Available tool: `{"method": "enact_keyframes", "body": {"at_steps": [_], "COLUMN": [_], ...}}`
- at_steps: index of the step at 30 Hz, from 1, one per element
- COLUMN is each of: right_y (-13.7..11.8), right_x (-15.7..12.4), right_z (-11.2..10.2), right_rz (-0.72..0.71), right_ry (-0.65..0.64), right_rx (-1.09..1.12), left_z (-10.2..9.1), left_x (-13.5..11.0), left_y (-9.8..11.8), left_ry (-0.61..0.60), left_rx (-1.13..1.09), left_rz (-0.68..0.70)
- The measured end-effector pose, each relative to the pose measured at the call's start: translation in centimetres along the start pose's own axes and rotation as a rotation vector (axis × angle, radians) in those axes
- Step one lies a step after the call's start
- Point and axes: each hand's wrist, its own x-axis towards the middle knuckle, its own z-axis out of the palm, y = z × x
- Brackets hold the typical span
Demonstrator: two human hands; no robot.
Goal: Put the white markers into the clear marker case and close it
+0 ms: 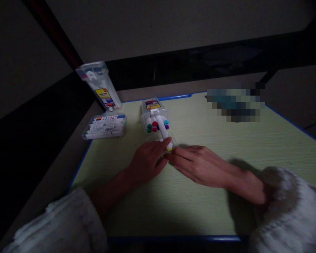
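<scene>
A white marker (162,129) with a yellow end slants out of the open clear plastic marker case (144,117). My left hand (149,156) is closed on the marker near its yellow end, thumb and fingers around it. Right beside that end, my right hand (197,163) has its fingers drawn together, fingertips at the yellow end and the case's clear flap (175,140). What they pinch, if anything, is hidden. Inside the case several markers with green, red, blue and purple ends (154,127) face me.
At the back left a tall clear marker case (101,84) stands upright. A second clear marker case (105,126) lies flat before it, over the table's left edge. A blurred-out object (234,103) is at the back right. The pale table (158,207) has a blue rim.
</scene>
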Motion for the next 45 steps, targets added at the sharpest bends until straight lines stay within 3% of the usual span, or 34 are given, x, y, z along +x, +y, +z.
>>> {"method": "enact_keyframes", "body": {"at_steps": [32, 45], "right_y": [-0.09, -0.07], "right_x": [0.14, 0.24], "right_z": [0.00, -0.60], "right_rz": [-0.020, 0.102], "right_ry": [0.078, 0.189], "right_rx": [-0.013, -0.018], "left_z": [0.04, -0.03], "left_x": [-0.10, -0.02], "left_y": [-0.11, 0.00], "left_ry": [0.026, 0.048], "left_rx": [-0.003, -0.014], "left_rz": [-0.001, -0.012]}}
